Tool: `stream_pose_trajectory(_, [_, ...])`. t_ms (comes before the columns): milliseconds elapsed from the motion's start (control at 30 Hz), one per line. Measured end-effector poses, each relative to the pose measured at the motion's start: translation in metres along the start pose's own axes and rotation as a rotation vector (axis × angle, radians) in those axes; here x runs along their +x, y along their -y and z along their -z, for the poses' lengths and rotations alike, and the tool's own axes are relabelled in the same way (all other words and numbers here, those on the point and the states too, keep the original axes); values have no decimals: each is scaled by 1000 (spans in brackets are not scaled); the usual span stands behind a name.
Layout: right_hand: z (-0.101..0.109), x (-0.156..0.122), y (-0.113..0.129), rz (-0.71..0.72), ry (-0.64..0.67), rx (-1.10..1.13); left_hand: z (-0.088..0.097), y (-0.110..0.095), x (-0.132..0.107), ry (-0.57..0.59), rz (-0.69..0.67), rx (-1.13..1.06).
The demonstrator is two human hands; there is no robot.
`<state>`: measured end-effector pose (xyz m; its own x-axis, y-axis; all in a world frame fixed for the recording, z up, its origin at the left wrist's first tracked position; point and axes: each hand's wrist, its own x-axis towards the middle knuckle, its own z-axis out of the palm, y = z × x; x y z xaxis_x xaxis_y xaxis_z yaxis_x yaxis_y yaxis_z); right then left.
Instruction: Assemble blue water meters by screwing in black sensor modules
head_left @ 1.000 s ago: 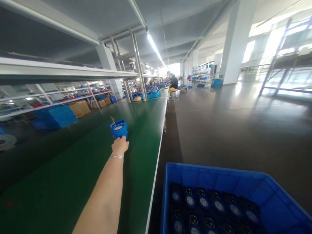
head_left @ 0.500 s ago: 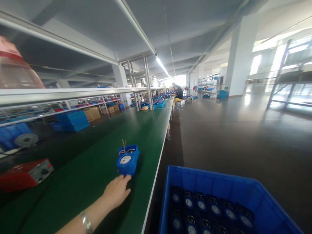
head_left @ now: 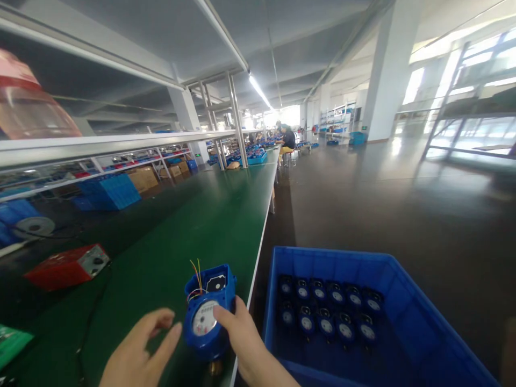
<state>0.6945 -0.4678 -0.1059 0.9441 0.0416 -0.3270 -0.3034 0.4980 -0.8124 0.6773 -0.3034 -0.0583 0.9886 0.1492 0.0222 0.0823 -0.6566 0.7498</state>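
A blue water meter (head_left: pixel 207 317) with a round white dial is at the near edge of the green bench. Its upper housing is uncovered, and thin coloured wires stick up from it. A brass fitting shows at its lower end. My right hand (head_left: pixel 246 336) grips the meter from the right, thumb over the dial's edge and the other fingers mostly hidden behind. Just left of the meter, my left hand (head_left: pixel 141 346) has thumb and fingers apart, holding nothing.
A blue crate (head_left: pixel 334 258) with rows of similar meters stands right of the green bench (head_left: pixel 169 231). On the bench's left are a red box with a knob (head_left: pixel 68 266) and its cable. A shelf (head_left: pixel 100 142) carries a bottle (head_left: pixel 36 102). A seated person (head_left: pixel 287 141) is farther along.
The meter has come closer and my right hand now grips it. My left hand has left the meter and moved back to the left. The view has shifted, showing more of the crate.
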Motion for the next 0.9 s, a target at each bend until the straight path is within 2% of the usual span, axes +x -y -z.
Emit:
stream_pose_trajectory(33, [-3, -3, 2, -32, -7, 22, -1, 0, 7, -24, 109, -122])
stream_pose_trajectory(67, [-5, -6, 3, -63, -26, 41, -6, 0, 14, 21, 220, -259])
stream_pose_trajectory(167, [-6, -10, 6, -128, -94, 115, -30, -8, 23, 284, 500, -619])
stream_pose_trajectory(233, [-3, -11, 8, -148, -123, 192, -46, -17, 20, 324, 602, -699])
stream_pose_trajectory(333, [9, -15, 14, -125, -152, 325, -63, -41, 13, 276, 607, -643])
stream_pose_trajectory(467, [48, -28, 38, 19, -119, 480, -90, -91, 6, 341, 387, -581])
stream_pose_trajectory(567, [99, -39, 65, 144, -86, 542, -132, -133, 3, 475, 171, -602])
stream_pose_trajectory(633, [142, -43, 79, 191, -113, 556, -173, -157, 1, 594, 3, -564])
stream_pose_trajectory(700, [190, -45, 87, 216, -192, 559, -221, -173, -2, 688, -150, -485])
stream_pose_trajectory(800, [266, -44, 84, 219, -374, 544, -300, -173, -11, 733, -210, -407])
stream_pose_trajectory(900, [346, -38, 65, 148, -577, 505, -370, -139, -22, 752, -199, -262])
